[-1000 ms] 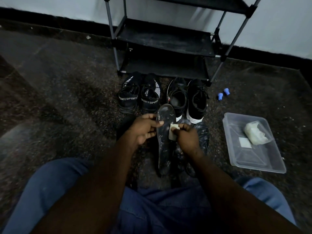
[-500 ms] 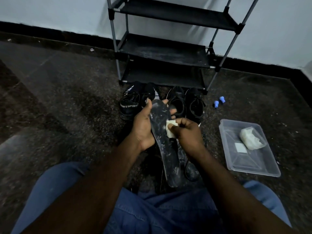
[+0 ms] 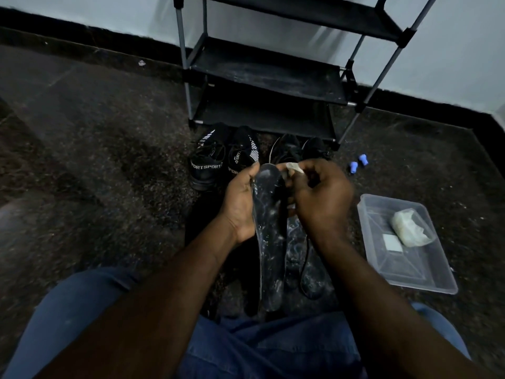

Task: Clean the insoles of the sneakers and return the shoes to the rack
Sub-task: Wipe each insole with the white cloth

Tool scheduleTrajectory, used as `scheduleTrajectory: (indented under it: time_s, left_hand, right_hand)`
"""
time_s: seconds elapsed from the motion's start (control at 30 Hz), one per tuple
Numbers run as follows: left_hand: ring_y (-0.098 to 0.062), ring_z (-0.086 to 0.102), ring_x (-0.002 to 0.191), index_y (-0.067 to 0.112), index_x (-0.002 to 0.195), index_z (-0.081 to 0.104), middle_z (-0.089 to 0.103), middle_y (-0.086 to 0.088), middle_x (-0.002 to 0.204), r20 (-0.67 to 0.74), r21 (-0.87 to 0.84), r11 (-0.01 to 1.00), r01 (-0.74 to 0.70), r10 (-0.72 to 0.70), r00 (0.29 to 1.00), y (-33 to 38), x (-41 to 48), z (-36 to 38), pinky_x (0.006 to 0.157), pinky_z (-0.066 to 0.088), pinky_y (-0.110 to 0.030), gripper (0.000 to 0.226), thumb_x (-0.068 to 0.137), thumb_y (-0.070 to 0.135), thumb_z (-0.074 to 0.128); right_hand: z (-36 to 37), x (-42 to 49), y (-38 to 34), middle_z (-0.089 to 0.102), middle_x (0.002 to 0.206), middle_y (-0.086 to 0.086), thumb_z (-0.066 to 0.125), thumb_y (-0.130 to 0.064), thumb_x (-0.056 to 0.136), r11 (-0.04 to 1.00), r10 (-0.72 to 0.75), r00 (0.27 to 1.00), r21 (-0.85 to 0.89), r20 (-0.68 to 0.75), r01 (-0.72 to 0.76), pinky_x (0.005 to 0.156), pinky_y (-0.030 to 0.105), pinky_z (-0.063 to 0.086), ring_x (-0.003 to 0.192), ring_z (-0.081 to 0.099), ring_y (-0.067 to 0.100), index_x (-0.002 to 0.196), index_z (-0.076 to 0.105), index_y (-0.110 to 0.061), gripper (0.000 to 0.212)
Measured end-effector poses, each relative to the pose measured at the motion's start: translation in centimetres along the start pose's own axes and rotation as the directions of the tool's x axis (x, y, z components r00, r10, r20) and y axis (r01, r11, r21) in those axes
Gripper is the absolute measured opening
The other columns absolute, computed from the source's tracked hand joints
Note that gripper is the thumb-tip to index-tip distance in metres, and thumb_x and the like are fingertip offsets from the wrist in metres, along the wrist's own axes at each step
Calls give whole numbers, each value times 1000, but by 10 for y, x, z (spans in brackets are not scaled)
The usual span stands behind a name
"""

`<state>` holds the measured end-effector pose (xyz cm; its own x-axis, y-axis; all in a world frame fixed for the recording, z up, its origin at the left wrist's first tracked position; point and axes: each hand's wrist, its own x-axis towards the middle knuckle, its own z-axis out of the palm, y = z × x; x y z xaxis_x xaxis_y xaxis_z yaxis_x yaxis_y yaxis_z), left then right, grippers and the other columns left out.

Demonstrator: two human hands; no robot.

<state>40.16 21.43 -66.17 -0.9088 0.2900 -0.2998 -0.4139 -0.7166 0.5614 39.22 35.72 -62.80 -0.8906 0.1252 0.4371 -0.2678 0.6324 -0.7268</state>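
Your left hand grips the dark insole by its upper part, thumb on the top left edge and fingers curled round it. The insole runs lengthwise through frame centre, its lower end near your lap. Your right hand pinches a small white pad in its fingertips at the insole's top right edge. A second insole lies on the floor just right of the held one. Black sneakers sit in a row above your hands, in front of the rack. At right, a clear tray holds a white bundle.
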Motion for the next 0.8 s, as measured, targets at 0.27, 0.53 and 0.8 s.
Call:
scheduleTrajectory:
  time_s: [0.27,0.53,0.8]
  left_hand:
    - [-29,60,125,12,143,59,65,-14,134,-18,43,999,11,-10,1000,-6,15,-7,108,43,-42,62,103,56,40]
    - [-30,59,130,17,143,59,63,-15,138,-85,116,993,-5,15,996,-11,18,-7,112,42,-45,66,104,63,33]
    - [-27,57,134,20,138,64,63,-11,141,-182,171,985,-32,63,981,-20,20,-10,120,36,-48,74,100,72,27]
  right_hand:
    - [19,-2,9,74,97,-1,71,-16,86,980,-116,988,-148,105,131,82,43,55,90,67,22,100,78,-20,16]
    - [24,-11,2,75,102,4,70,-11,88,984,-104,988,-131,114,118,84,36,57,91,70,21,107,80,-14,22]
    - [34,-33,-1,67,97,4,60,-14,91,947,-248,939,-147,238,287,73,29,48,86,61,25,112,78,-16,28]
